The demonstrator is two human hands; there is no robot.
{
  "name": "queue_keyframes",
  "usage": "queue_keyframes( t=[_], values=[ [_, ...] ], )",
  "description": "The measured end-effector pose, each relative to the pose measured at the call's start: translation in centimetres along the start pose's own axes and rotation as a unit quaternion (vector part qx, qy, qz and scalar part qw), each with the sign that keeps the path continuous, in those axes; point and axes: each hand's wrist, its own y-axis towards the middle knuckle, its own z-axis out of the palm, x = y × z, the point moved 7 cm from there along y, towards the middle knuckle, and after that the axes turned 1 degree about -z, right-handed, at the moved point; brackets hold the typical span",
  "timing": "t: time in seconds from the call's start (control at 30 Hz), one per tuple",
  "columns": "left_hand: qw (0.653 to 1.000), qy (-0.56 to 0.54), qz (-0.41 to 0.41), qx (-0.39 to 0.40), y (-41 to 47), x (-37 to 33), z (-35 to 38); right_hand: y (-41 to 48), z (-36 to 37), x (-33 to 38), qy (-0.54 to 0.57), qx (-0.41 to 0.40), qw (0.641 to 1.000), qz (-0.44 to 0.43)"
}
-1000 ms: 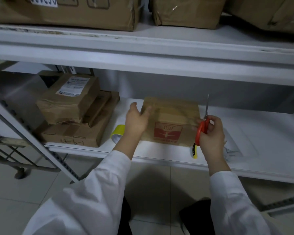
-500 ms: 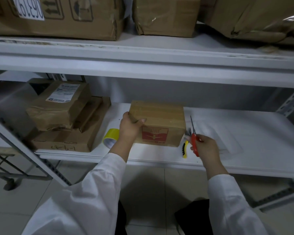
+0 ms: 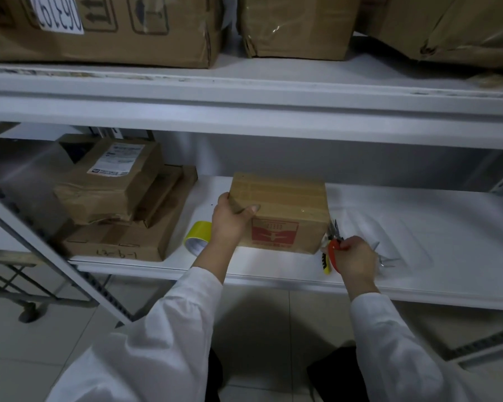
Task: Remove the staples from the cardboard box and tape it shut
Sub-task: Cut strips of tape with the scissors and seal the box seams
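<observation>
Cardboard box (image 3: 282,204) standing on the lower shelf (image 3: 418,227), clear tape banding its top; left hand (image 3: 230,221) curled round the box's near left corner, thumb across the front face. Right hand (image 3: 356,256) closed round red-handled scissors (image 3: 334,245) just right of the box, beside a yellow-and-black tool (image 3: 326,264) lying near the shelf edge; yellow tape roll (image 3: 198,237) just left of the left wrist.

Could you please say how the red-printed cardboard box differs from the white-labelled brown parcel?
The red-printed cardboard box stands on the white shelf, gripped by the left hand; the white-labelled brown parcel lies untouched atop stacked boxes. The box looks crisp, the parcel crumpled. Both are brown.
</observation>
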Motion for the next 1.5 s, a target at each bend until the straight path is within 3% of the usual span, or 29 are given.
queue_keyframes(
  t=[0.1, 0.43, 0.63, 1.03, 1.33, 1.5],
  values=[
    [1.000, 0.000, -0.002, 0.001, 0.3, 0.2, 0.2, 0.8, 1.1, -0.2, 0.019, 0.028, 0.999, 0.003],
    [1.000, -0.023, -0.014, -0.006, 0.7, 0.5, 0.4, 0.4, 3.0, 0.4, -0.173, 0.066, 0.978, -0.098],
    [0.999, -0.031, -0.021, -0.004, 0.6, 0.5, 0.5, -0.1, 3.6, 1.1, -0.237, 0.087, 0.961, -0.116],
    [0.999, -0.031, -0.030, -0.002, 1.1, 0.9, 0.5, 0.6, 2.8, 1.6, -0.320, 0.073, 0.936, -0.125],
    [0.998, -0.043, -0.035, 0.003, 1.2, 1.2, 0.5, 0.5, 2.8, 1.1, -0.303, 0.070, 0.945, -0.101],
    [0.998, -0.046, -0.032, 0.005, 1.1, 1.0, 0.5, 0.6, 2.3, 0.7, -0.355, 0.021, 0.927, -0.117]
  ],
)
